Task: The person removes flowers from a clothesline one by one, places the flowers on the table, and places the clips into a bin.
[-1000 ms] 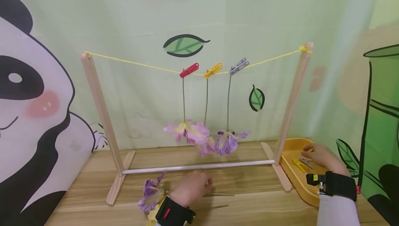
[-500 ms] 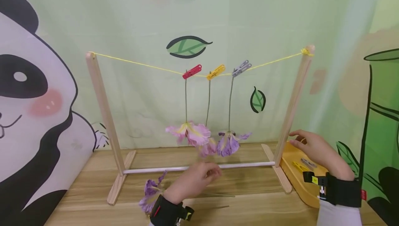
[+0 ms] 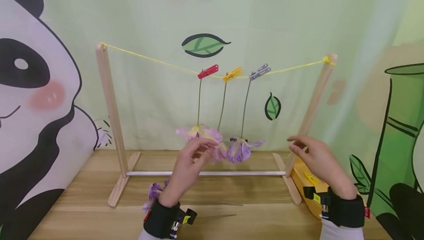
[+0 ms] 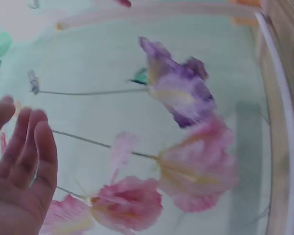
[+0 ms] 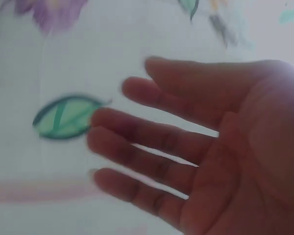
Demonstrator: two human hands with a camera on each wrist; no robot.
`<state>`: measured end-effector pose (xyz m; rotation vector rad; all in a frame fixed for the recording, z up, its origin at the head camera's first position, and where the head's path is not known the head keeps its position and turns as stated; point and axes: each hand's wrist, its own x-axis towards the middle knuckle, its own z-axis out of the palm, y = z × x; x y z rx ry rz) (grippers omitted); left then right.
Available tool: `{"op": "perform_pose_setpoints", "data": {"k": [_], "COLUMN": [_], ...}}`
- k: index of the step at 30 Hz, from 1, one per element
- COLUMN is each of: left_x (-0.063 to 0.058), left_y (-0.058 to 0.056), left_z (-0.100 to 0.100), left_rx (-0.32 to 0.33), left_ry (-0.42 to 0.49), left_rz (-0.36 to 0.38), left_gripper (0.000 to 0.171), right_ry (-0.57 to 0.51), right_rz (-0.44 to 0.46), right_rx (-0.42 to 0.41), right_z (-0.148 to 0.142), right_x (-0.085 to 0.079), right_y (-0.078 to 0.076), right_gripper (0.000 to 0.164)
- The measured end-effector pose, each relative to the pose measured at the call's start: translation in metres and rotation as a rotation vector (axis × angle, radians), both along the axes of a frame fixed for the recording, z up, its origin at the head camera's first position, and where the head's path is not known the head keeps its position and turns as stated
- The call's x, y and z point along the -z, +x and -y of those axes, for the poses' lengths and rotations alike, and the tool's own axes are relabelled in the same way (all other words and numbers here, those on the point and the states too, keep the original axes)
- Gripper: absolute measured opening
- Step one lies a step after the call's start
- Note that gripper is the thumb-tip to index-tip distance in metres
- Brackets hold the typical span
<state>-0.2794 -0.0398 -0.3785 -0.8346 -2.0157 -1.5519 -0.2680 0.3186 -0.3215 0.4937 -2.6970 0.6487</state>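
Observation:
Three artificial irises hang upside down from a yellow string. A red clothespin holds the left pink iris, a yellow clothespin the middle pink one, and a grey clothespin the purple iris. My left hand is raised in front of the pink blooms, fingers loosely bent and holding nothing. In the left wrist view its fingers overlap the stems' side of the picture. My right hand hovers by the right post, fingers relaxed and spread, with nothing in them.
Wooden posts joined by a white rod carry the string. An orange tray with a yellow clothespin sits right, partly behind my right hand. A purple iris and bare stems lie on the table, partly behind my left arm.
My left hand has risen from the table to the hanging blooms. My right hand has left the tray, moving up and left to the post. The head view has shifted slightly.

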Motion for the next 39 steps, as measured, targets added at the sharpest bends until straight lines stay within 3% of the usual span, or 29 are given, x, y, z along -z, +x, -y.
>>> {"op": "perform_pose_setpoints", "data": {"k": [4,7,13,20,25,29,34,39], "left_x": [-0.007,-0.018,-0.051,-0.071,-0.083,-0.088,-0.093,-0.094], "left_y": [0.005,0.003,-0.025,-0.056,-0.072,-0.081,-0.085,-0.084], "left_z": [0.0,0.002,0.006,0.013,0.011,0.008,0.007,0.007], "left_rx": [-0.053,-0.113,-0.193,-0.26,-0.286,-0.264,-0.229,-0.258], "left_ry": [0.058,0.05,0.021,-0.034,-0.108,-0.103,-0.102,-0.157], "left_rz": [-0.027,-0.073,-0.104,-0.022,0.048,0.069,0.092,0.073], "left_gripper": [0.018,0.019,0.023,0.036,0.047,0.049,0.05,0.046], "right_ry": [-0.002,0.006,0.013,0.077,0.186,0.255,0.363,0.421], "right_rz": [-0.074,-0.139,-0.359,-0.49,-0.486,-0.429,-0.383,-0.354], "right_rx": [-0.049,-0.1,-0.216,-0.333,-0.31,-0.285,-0.272,-0.283], "right_z": [0.018,0.034,0.066,0.108,0.134,0.148,0.16,0.171], "right_x": [-0.012,-0.033,-0.075,-0.113,-0.135,-0.145,-0.151,-0.159], "right_y": [0.007,0.009,-0.005,-0.042,-0.069,-0.082,-0.089,-0.095], "right_gripper": [0.028,0.026,0.022,0.026,0.035,0.045,0.056,0.06]}}
